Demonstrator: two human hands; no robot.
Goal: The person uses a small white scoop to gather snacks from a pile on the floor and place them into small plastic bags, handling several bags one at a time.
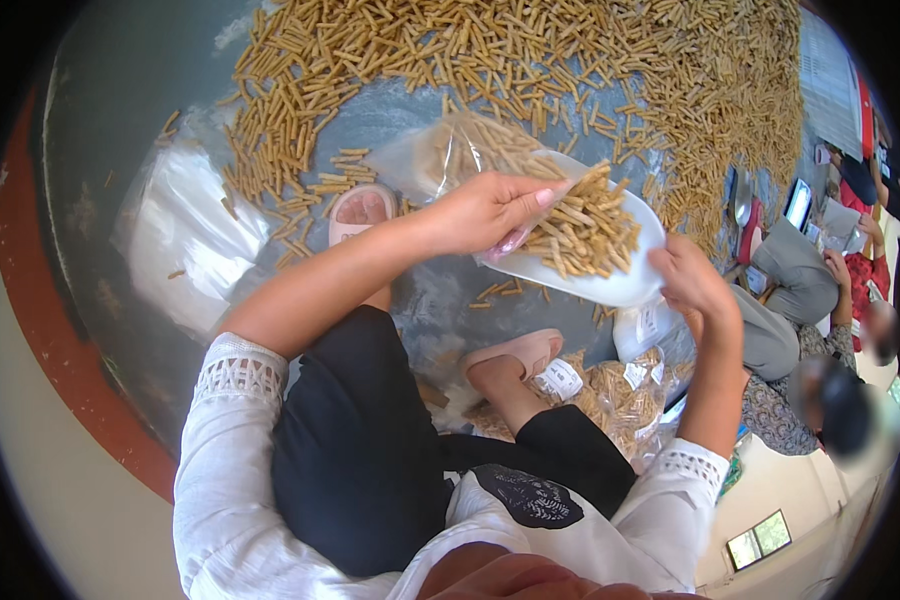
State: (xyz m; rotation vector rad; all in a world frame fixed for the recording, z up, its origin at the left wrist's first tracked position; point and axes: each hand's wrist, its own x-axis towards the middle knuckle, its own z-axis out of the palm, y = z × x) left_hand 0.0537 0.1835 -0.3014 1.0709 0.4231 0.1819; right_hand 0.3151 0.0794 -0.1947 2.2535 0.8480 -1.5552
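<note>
My left hand (499,214) grips the mouth of a clear plastic bag (450,154), which bulges with brown stick-shaped pieces. In my right hand (682,274) is the rim of a white oval scoop or dish (649,232). Its far end reaches into the bag's mouth, and a heap of the same sticks (589,232) lies on it, partly under the film. Both hands are above the grey floor, in front of a wide spread of loose sticks (435,52).
A stack of flat clear bags (195,240) lies at the left. Filled, labelled bags (622,397) rest near my sandalled foot (521,356). Other people sit at the right, one in grey trousers (787,277). A white crate (832,82) stands at the upper right.
</note>
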